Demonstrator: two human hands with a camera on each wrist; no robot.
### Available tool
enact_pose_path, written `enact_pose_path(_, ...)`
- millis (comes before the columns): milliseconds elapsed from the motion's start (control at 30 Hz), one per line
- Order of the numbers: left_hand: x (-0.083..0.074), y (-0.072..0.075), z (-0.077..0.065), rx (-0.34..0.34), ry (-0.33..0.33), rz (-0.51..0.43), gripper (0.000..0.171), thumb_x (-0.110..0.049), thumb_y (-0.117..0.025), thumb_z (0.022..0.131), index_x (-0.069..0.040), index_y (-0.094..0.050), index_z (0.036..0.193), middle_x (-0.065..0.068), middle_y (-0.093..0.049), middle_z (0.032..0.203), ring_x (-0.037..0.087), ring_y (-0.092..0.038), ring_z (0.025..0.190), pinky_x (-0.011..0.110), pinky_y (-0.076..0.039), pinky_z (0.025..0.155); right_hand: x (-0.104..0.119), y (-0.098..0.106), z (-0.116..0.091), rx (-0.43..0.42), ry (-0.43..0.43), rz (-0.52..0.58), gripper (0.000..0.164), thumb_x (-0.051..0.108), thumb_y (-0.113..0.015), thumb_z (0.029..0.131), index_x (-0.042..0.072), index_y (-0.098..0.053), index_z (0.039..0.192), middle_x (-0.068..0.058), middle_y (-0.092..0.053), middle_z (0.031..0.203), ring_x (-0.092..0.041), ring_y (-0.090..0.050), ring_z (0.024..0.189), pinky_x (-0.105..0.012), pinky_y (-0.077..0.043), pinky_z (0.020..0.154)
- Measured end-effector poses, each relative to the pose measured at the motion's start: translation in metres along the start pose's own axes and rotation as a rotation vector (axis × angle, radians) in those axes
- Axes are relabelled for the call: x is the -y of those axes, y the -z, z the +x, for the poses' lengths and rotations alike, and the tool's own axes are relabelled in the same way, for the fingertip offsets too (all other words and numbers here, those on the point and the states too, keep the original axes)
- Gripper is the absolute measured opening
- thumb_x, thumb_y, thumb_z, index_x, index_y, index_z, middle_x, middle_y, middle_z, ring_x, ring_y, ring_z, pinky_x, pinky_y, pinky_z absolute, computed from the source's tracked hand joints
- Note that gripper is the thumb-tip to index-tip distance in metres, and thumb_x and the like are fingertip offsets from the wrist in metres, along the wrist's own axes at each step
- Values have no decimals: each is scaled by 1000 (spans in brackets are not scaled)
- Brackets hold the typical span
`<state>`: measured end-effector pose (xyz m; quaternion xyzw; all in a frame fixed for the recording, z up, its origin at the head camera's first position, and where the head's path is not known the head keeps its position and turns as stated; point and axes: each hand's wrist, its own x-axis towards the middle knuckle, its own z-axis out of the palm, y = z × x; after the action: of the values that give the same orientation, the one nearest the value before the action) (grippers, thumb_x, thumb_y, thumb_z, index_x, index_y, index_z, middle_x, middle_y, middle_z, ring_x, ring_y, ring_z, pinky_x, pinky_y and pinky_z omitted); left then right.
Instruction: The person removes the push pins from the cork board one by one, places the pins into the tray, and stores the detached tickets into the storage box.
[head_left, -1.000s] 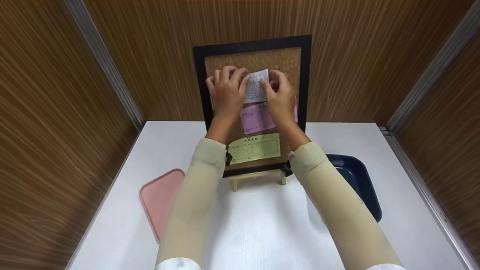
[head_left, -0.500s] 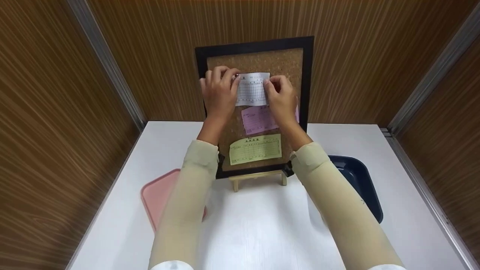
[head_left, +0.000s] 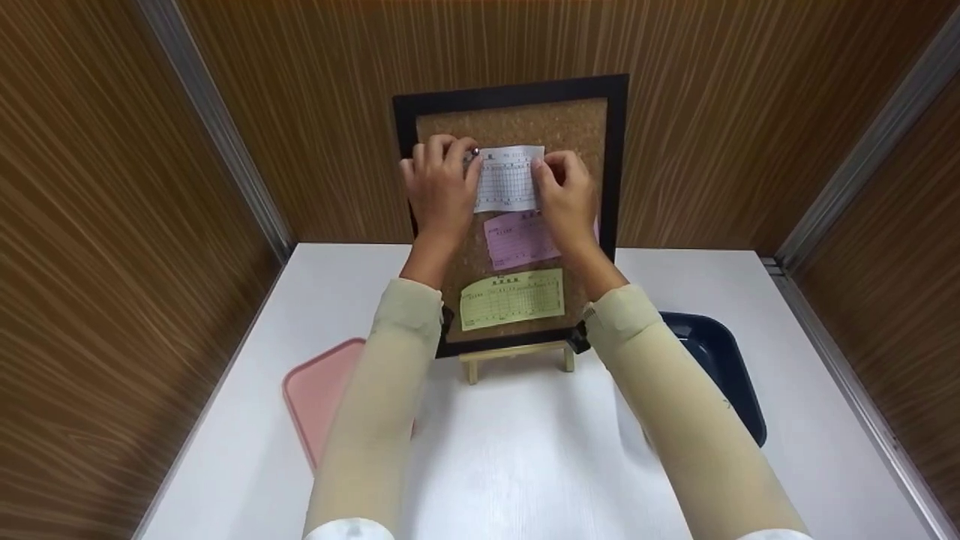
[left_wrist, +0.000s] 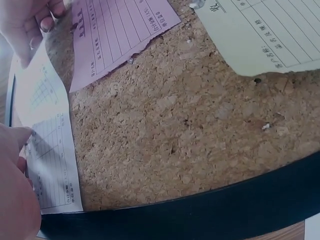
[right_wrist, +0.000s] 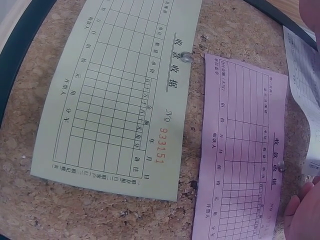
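Note:
A white printed receipt slip (head_left: 510, 180) lies against the upper part of a black-framed cork board (head_left: 574, 120). My right hand (head_left: 568, 195) pinches its right edge between thumb and index finger. At the slip's top edge, my left hand (head_left: 441, 184) holds a small shiny push pin (head_left: 475, 151) between thumb and index fingertips. The left hand covers the slip's left part in the head view. In the left wrist view the slip (left_wrist: 55, 165) curves slightly. Below it are a pink slip (right_wrist: 240, 145) and a yellow-green slip (right_wrist: 115, 95), each with a clear pin at its top.
The board leans on a small wooden easel (head_left: 517, 351) on a white table (head_left: 510, 465). A pink tray (head_left: 322, 390) stands at left, partly behind the left sleeve. A dark blue tray (head_left: 724, 367) is at right, partly behind the right sleeve. Wood-grain walls surround the table.
The white slip went from tilted to nearly level and moved slightly down, with more of it showing. My left hand shifted left, then stayed nearly still; the right hand moved slightly right.

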<state>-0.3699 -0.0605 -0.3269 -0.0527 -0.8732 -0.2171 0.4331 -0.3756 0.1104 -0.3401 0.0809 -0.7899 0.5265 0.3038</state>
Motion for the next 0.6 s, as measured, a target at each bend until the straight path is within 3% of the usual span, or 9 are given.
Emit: enact_pose_path(600,-5,-6,5,9,21,25,23,-38,-62,100,-18,-68,108,1,-62,114,21,-55,104,41,-37,90,-5,3,4,4,3,69,21,25,-62,101,4,-64,104,-2,-59,98,-11,-53,91,-22,-42,80)
